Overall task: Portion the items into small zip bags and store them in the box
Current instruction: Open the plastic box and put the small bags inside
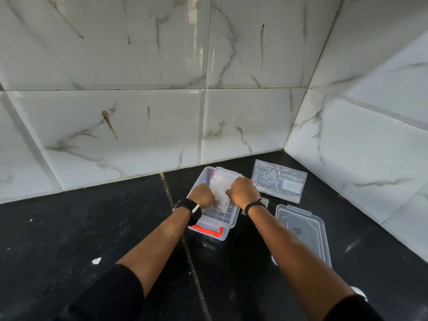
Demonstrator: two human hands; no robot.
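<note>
A clear plastic box (214, 214) with an orange handle (208, 230) on its near side stands open on the black bench (92, 228), its floor moulded in a grid of small squares; what lies inside it beyond that cannot be made out. Above the box both hands hold a small clear zip bag (221, 189) between them: the left hand (202, 196) grips its left edge with curled fingers, and the right hand (243, 192) pinches its right side, fingers folded in. The bag's contents are too pale and blurred to name. Just right of the box, flat on the bench, lies a bigger clear bag (279, 180) with wrinkled contents, some lines of small print too tiny to read and a blank white label patch. Nearer the person and right of the box rests the clear lid (301, 230), partly crossed by the right forearm. The box sits close to the marble-patterned tiled wall (139, 89) behind it, and a second tiled wall closes the right side, making a corner just beyond the bigger bag. To the left the bench stretches wide and dark, with a seam running down it past the box's left corner and a few white scraps (96, 260) scattered about.
</note>
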